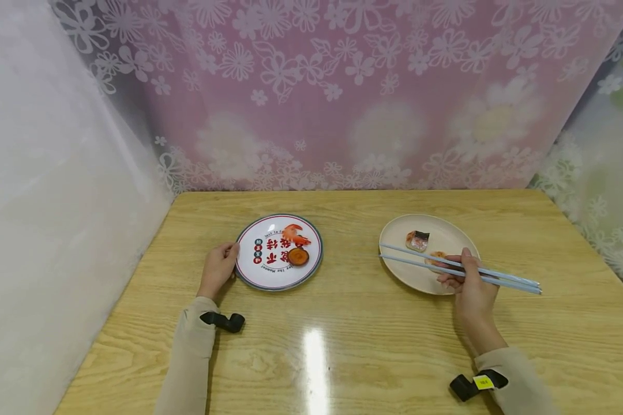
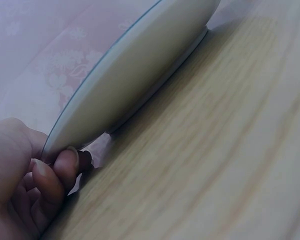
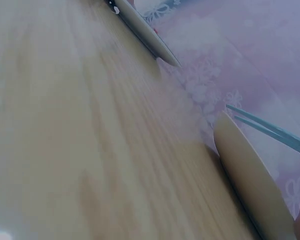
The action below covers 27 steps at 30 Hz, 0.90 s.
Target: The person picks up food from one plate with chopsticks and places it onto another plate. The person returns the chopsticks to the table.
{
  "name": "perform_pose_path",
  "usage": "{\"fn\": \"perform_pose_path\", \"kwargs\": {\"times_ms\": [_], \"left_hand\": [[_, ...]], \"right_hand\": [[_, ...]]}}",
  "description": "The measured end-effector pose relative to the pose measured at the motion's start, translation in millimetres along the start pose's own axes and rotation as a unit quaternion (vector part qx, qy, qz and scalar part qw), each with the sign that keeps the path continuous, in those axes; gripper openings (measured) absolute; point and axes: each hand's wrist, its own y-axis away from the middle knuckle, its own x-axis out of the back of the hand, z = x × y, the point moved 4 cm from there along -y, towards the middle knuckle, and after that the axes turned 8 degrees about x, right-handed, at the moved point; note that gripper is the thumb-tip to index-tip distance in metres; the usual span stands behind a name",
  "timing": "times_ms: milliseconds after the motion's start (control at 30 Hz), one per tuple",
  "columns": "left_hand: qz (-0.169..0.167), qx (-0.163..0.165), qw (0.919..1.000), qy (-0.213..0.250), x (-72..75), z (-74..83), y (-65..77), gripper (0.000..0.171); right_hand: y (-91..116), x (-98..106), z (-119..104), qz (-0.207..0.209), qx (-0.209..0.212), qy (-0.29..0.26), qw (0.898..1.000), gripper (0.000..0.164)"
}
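Observation:
My left hand (image 1: 220, 268) pinches the left rim of a white plate (image 1: 249, 276) with a blue-green edge and red lettering, thumb on top. In the left wrist view, curled fingers (image 2: 52, 175) sit under that rim. On this plate lie a red-orange shrimp (image 1: 295, 234) and a round brown slice (image 1: 298, 256). My right hand (image 1: 472, 288) grips a pair of pale blue chopsticks (image 1: 509, 278), their tips spread slightly over the left side of a beige plate (image 1: 405, 276). That plate bears a piece with a black band (image 1: 417, 240) and an orange-white piece (image 1: 436, 258), partly hidden by the chopsticks.
Both plates stand apart on a wood-grain table (image 1: 342, 311). A pink flowered curtain (image 1: 316, 115) hangs behind the table's far edge, with a white sheet (image 1: 57, 202) along the left side. Black wrist cameras (image 1: 228, 323) sit on both sleeves.

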Motion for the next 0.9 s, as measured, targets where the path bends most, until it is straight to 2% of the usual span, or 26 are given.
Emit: {"fn": "perform_pose_path", "kwargs": {"times_ms": [133, 400, 533, 767, 900], "left_hand": [[0.003, 0.002, 1.0, -0.001, 0.4, -1.5, 1.3, 0.035], [0.006, -0.004, 1.0, -0.003, 1.2, 0.2, 2.2, 0.036], [0.004, -0.004, 1.0, -0.002, 0.6, 0.7, 3.0, 0.036], [0.006, -0.009, 0.9999, -0.008, -1.3, 1.0, 2.7, 0.035], [0.007, -0.004, 0.9999, -0.009, -1.2, 0.5, 2.0, 0.036]], "right_hand": [[-0.7, 14.2, -4.0, 0.019, -0.004, -0.014, 1.0, 0.034], [-2.4, 34.7, -10.3, 0.005, 0.0, -0.065, 0.998, 0.034], [-4.3, 42.7, -16.0, 0.013, 0.0, -0.094, 0.996, 0.033], [-8.5, 59.0, -26.8, 0.067, 0.005, -0.106, 0.992, 0.032], [-8.9, 65.3, -29.8, 0.075, 0.001, -0.105, 0.992, 0.032]]}}
